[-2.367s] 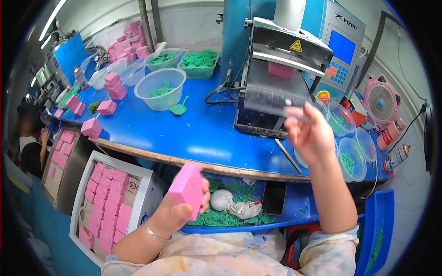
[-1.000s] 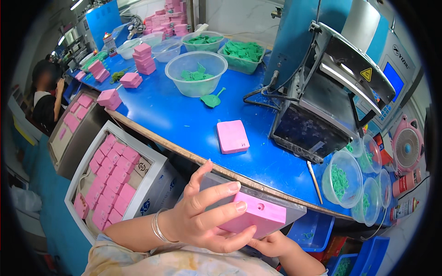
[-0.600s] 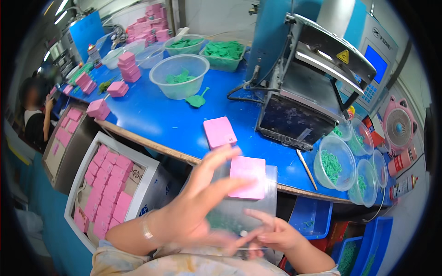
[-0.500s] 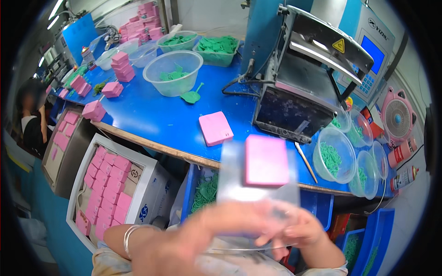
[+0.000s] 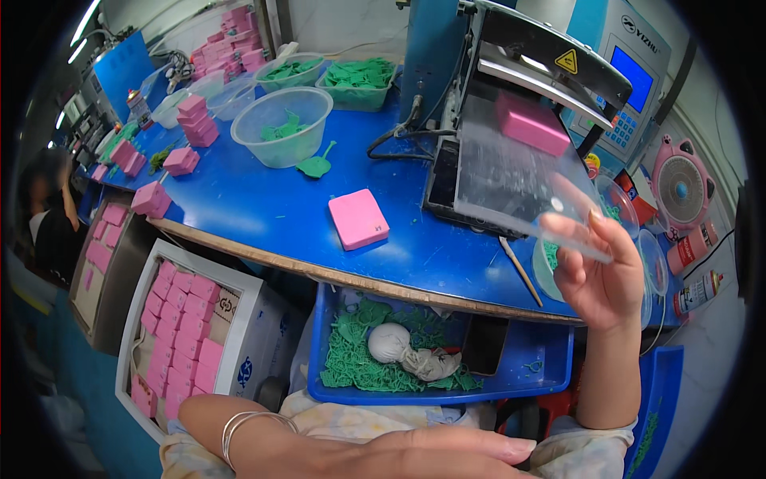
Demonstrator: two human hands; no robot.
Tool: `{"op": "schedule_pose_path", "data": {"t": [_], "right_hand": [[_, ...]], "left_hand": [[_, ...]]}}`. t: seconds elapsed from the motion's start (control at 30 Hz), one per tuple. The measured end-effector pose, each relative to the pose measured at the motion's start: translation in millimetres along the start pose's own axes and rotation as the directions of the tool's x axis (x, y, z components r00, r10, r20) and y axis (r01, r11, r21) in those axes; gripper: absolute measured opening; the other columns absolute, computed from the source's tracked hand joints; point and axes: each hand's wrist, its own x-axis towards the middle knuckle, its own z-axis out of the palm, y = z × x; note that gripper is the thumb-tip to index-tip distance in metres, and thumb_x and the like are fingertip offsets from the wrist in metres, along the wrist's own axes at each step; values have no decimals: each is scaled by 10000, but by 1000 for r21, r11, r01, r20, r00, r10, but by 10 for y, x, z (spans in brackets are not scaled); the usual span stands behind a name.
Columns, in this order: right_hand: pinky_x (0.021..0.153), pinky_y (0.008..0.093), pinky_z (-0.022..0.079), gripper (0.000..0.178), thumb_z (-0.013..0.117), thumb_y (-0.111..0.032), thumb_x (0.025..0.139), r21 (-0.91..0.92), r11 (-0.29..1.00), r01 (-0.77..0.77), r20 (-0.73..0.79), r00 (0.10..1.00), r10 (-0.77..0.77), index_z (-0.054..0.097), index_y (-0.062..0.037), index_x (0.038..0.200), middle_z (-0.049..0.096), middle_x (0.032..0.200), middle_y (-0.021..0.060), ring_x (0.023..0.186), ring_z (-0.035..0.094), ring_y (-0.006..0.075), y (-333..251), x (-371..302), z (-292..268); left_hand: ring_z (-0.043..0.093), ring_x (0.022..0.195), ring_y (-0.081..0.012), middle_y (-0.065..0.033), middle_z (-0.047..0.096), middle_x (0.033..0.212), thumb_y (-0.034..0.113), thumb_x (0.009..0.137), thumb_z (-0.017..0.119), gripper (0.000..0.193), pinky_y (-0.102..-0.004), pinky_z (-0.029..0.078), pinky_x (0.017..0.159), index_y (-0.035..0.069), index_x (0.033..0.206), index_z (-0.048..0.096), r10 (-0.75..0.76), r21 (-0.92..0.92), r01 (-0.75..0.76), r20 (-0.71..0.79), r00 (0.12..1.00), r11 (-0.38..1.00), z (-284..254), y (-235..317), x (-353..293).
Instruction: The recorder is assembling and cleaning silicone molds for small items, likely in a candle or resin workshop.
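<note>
My right hand [image 5: 608, 275] pinches the near right corner of a clear flat plate [image 5: 499, 168] between thumb and fingers. On the plate's far part rests a pink block-shaped mould [image 5: 536, 126], under the raised top of the press [image 5: 558, 68]. The plate is tilted and reaches into the press opening. Low in front of my body, my left hand [image 5: 423, 449] holds nothing, its fingers stretched to the right; bracelets circle that wrist. Another pink mould [image 5: 359, 219] lies on the blue table [image 5: 271, 207], left of the press.
A blue tray [image 5: 319, 387] of green scraps holds a white cloth bundle [image 5: 391, 343]. Clear bowls [image 5: 279, 144] with green pieces stand behind and at right. A wooden stick [image 5: 523, 275] lies by the press. Pink blocks fill a white box [image 5: 247, 319]. Another person [image 5: 52, 207] is far left.
My right hand has carried the plate and its pink mould up and right, from the table's front edge into the press. My left hand has come away from the plate and dropped lower.
</note>
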Motion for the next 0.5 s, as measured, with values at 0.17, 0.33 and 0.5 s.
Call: {"op": "schedule_pose_path", "data": {"t": [0.17,0.33,0.5], "right_hand": [[639,280,548,409,424,-170,931,-243,962,127,-380,900,-215,366,86,1244,585,1026,266,722,646,223,102,222,155],[495,228,478,319,451,-253,945,-454,877,153,-182,948,-260,540,52,978,639,772,140,574,608,151,65,331,-303],[433,214,438,334,444,-285,946,-511,843,171,-220,921,-320,552,31,936,613,701,107,492,570,137,120,315,-281]], "left_hand": [[425,1090,-466,-403,362,1198,635,878,196,763,-578,317,908,63,957,694,-225,-73,243,195,955,967,-213,105,-73],[547,881,-271,-147,581,991,638,784,481,657,-372,398,780,19,973,596,-605,852,215,142,783,478,-843,77,78],[454,1033,-358,-186,488,1106,241,623,762,598,-408,375,900,-22,1096,508,-545,938,111,-283,789,-328,-1456,-271,-51]]}}
